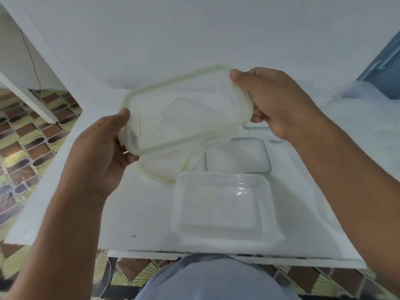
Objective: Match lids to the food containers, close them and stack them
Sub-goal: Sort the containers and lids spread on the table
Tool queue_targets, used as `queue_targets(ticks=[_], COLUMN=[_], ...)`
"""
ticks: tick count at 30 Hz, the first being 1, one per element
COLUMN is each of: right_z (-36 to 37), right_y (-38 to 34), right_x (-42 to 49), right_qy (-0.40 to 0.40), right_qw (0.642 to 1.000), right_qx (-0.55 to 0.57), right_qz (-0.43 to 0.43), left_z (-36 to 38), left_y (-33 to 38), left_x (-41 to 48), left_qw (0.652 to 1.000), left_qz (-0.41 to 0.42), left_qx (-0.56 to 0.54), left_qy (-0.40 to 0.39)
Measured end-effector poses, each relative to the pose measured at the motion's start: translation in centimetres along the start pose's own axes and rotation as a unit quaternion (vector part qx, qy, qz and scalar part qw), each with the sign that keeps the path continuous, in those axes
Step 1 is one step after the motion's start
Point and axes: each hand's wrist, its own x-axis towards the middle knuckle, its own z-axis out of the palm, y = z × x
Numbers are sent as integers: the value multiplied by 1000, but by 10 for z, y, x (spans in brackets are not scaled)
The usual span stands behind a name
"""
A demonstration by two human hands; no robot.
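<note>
bright, washed-out light flattens the white table (151,224); soft blur overall, wide-angle bending at edges.

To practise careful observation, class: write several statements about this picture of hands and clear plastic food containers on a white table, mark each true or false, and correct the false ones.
1. The left hand and right hand both grip the yellow-green-rimmed clear rectangular plastic piece, held above the white table. True.
2. The blue-rimmed clear rectangular lid is in the left hand. False: it lies flat on the table.
3. The large clear rectangular container nearest the person is closed with a lid. False: it stands open.
4. A second yellow-green-rimmed piece rests on the table below the held one. True.
</note>
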Motion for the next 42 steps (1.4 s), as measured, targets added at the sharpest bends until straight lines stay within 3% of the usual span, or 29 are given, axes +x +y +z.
queue_targets(ticks=[4, 8, 19, 27, 36, 42], right_z=[-29, -50, -39, -35, -46, -36], right_y=[28, 62, 135, 153, 140, 146], right_x=[-46, -87, -141, -134, -122, -120], right_qy=[41, 70, 92, 115, -20, 67], right_qw=[999, 995, 985, 981, 984, 987], right_qx=[-22, -41, -97, -98, -90, -54], right_qz=[11, 52, 113, 122, 154, 134], left_z=[9, 13, 4, 1, 11, 14], left_y=[-10, -27, -77, -87, -89, -91], left_x=[-25, -39, -44, -41, -35, -30], left_qw=[997, 988, 952, 949, 925, 924], left_qz=[14, 6, -55, -32, -17, 9], left_qx=[70, 147, 297, 309, 376, 382], left_qy=[9, -38, -42, -58, -50, -24])
